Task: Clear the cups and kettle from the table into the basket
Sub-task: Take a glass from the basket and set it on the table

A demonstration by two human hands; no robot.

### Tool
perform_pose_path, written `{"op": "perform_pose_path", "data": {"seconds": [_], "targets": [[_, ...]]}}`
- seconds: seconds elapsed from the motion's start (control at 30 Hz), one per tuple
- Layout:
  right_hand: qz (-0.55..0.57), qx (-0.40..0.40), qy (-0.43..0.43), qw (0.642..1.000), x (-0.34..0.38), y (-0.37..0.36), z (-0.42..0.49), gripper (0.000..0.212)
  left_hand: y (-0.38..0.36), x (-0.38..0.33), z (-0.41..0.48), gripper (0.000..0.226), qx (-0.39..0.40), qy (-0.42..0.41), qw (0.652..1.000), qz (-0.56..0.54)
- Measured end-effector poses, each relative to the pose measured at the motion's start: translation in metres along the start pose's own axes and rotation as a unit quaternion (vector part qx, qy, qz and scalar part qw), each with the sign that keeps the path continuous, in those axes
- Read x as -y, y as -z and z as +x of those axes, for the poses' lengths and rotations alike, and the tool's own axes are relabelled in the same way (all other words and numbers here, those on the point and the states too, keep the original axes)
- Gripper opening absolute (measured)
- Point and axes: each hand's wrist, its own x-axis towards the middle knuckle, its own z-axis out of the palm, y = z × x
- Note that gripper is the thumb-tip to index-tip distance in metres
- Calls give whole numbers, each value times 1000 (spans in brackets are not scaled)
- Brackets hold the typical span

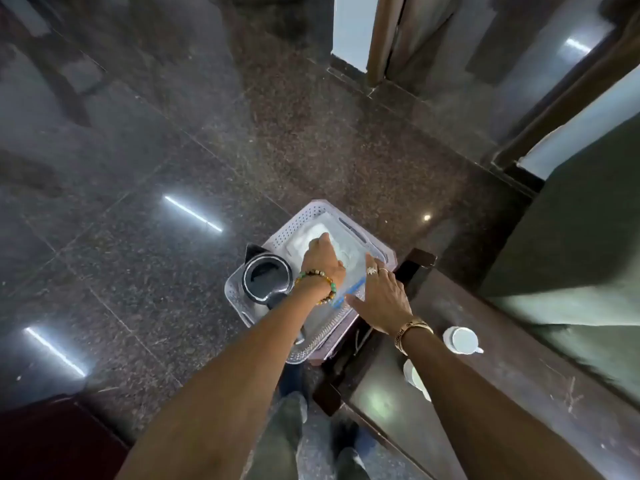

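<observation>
A pale perforated basket (304,221) stands on the floor beside the dark wooden table (519,393). A black kettle (266,277) sits upright in the basket's left part. To its right lies a clear bag with a blue strip (349,292) over white contents. My left hand (323,261) reaches down into the basket, its fingers curled onto those white contents; what they grip is hidden. My right hand (377,299) lies flat with fingers spread on the bag at the basket's near edge. One white cup (462,339) stands on the table. Another white cup (412,374) is partly hidden behind my right forearm.
A polished dark stone floor (207,150) surrounds the basket. A dark green surface (571,237) rises behind the table on the right. Door frames and a wooden post (377,39) stand at the back. My legs and shoes (346,455) are below.
</observation>
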Motion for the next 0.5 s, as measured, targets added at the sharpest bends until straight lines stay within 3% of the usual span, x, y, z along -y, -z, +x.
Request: {"op": "perform_pose_path", "data": {"seconds": [0.17, 0.5], "targets": [[22, 13, -12, 1000, 13, -13, 57, 102, -1, 1, 48, 79, 60, 60, 996, -21], [37, 59, -28, 997, 1, -41, 110, 107, -24, 21, 90, 62, 131, 105, 984, -66]]}}
